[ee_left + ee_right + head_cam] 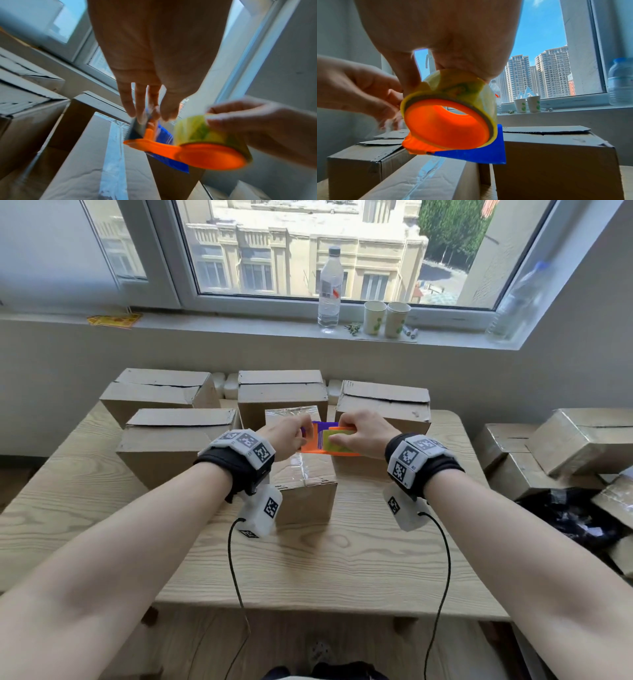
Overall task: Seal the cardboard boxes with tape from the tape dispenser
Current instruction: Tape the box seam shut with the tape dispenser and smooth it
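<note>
An orange and blue tape dispenser [330,441] with a yellowish clear roll hovers just above the middle cardboard box [308,494]. My right hand [346,436] grips the roll [453,86] from above, thumb and fingers curled round it. My left hand [301,433] is at the dispenser's cutter end, where its thumb and fingers [128,106] pinch the free end of the clear tape. A strip of clear tape [115,148] runs along the box's top seam and down its near face. The left fingertips are blurred in the right wrist view.
Several cardboard boxes with untaped flaps [171,440] [281,392] [383,402] stand close around the middle one on the wooden table [308,570]. Taped boxes [565,446] and a black bag [575,518] lie to the right. A bottle [330,289] and paper cups [385,318] stand on the windowsill.
</note>
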The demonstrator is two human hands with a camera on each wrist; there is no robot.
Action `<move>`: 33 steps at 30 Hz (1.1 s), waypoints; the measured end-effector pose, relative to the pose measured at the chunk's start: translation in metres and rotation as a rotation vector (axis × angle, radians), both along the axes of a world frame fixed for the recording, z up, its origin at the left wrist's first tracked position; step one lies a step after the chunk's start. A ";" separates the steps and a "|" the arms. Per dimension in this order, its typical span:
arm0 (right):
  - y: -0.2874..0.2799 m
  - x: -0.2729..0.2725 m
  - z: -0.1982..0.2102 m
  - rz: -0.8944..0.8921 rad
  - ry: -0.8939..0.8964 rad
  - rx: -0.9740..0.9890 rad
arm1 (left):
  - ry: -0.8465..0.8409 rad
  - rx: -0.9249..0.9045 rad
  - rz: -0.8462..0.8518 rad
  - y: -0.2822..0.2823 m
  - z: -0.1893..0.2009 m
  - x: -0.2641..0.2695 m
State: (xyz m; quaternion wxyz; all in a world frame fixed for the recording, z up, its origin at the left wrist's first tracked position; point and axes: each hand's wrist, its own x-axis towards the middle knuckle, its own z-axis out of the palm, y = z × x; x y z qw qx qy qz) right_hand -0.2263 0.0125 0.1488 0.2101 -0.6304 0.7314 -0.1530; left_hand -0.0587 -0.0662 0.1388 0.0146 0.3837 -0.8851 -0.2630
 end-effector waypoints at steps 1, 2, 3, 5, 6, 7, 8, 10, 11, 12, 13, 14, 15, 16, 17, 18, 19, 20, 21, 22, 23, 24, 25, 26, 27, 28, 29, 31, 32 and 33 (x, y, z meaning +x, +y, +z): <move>0.002 -0.002 0.000 -0.005 -0.012 -0.009 | 0.019 0.032 0.021 -0.003 0.000 0.005; 0.004 -0.004 0.000 -0.006 -0.028 -0.015 | 0.037 0.064 0.039 -0.006 0.000 0.009; 0.005 -0.006 0.000 -0.004 -0.043 -0.016 | 0.048 0.094 0.052 -0.007 0.000 0.013; 0.007 -0.008 0.000 0.007 -0.049 -0.011 | 0.080 0.133 0.078 -0.007 0.000 0.017; 0.006 -0.009 0.000 0.009 -0.049 -0.006 | 0.107 0.160 0.100 -0.006 -0.001 0.019; 0.006 -0.010 -0.001 0.003 -0.051 -0.002 | 0.145 0.190 0.125 -0.006 -0.001 0.021; 0.005 -0.011 -0.002 -0.007 -0.059 0.002 | 0.180 0.218 0.153 -0.007 -0.001 0.022; 0.005 -0.013 -0.006 -0.019 -0.075 0.013 | 0.229 0.247 0.212 -0.009 -0.002 0.024; 0.005 -0.014 -0.007 -0.018 -0.078 0.021 | 0.241 0.240 0.233 -0.010 -0.003 0.025; 0.005 -0.015 -0.008 -0.013 -0.080 0.029 | 0.242 0.228 0.248 -0.011 -0.003 0.025; 0.005 -0.015 -0.008 -0.011 -0.084 0.035 | 0.239 0.217 0.256 -0.010 -0.003 0.025; 0.006 -0.016 -0.008 -0.011 -0.090 0.040 | 0.239 0.212 0.265 -0.010 -0.005 0.025; 0.006 -0.017 -0.007 -0.009 -0.095 0.043 | 0.249 0.213 0.274 -0.009 -0.005 0.025; 0.006 -0.018 -0.007 -0.005 -0.098 0.043 | 0.266 0.217 0.286 -0.009 -0.006 0.025; 0.006 -0.019 -0.007 0.000 -0.101 0.043 | 0.279 0.217 0.301 -0.008 -0.008 0.025; 0.007 -0.020 -0.007 0.004 -0.103 0.044 | 0.281 0.214 0.321 -0.008 -0.009 0.025; 0.007 -0.021 -0.007 0.007 -0.105 0.046 | 0.275 0.216 0.344 -0.008 -0.010 0.026; 0.008 -0.022 -0.007 0.008 -0.111 0.048 | 0.274 0.231 0.368 -0.008 -0.011 0.026; 0.009 -0.023 -0.007 0.009 -0.125 0.051 | 0.285 0.265 0.391 -0.008 -0.013 0.026; 0.010 -0.023 -0.007 0.009 -0.142 0.056 | 0.312 0.311 0.415 -0.007 -0.014 0.026; 0.011 -0.024 -0.008 0.009 -0.160 0.059 | 0.342 0.348 0.443 -0.007 -0.015 0.025; 0.012 -0.024 -0.008 0.006 -0.176 0.062 | 0.371 0.368 0.474 -0.006 -0.017 0.025; 0.013 -0.023 -0.009 0.001 -0.193 0.065 | 0.395 0.373 0.497 -0.005 -0.018 0.024; 0.014 -0.023 -0.009 -0.007 -0.212 0.070 | 0.411 0.369 0.505 -0.005 -0.019 0.024; 0.016 -0.024 -0.008 -0.017 -0.233 0.078 | 0.413 0.365 0.502 -0.004 -0.019 0.023; 0.018 -0.024 -0.007 -0.028 -0.258 0.087 | 0.408 0.363 0.494 -0.003 -0.018 0.023; 0.019 -0.025 -0.005 -0.039 -0.298 0.093 | 0.404 0.371 0.489 -0.001 -0.018 0.022; 0.022 -0.026 -0.003 -0.057 -0.399 0.087 | 0.417 0.416 0.494 0.002 -0.018 0.021; 0.023 -0.027 -0.003 -0.066 -0.419 0.087 | 0.423 0.427 0.496 0.003 -0.019 0.020; 0.023 -0.029 -0.004 -0.075 -0.407 0.099 | 0.418 0.425 0.493 0.004 -0.019 0.018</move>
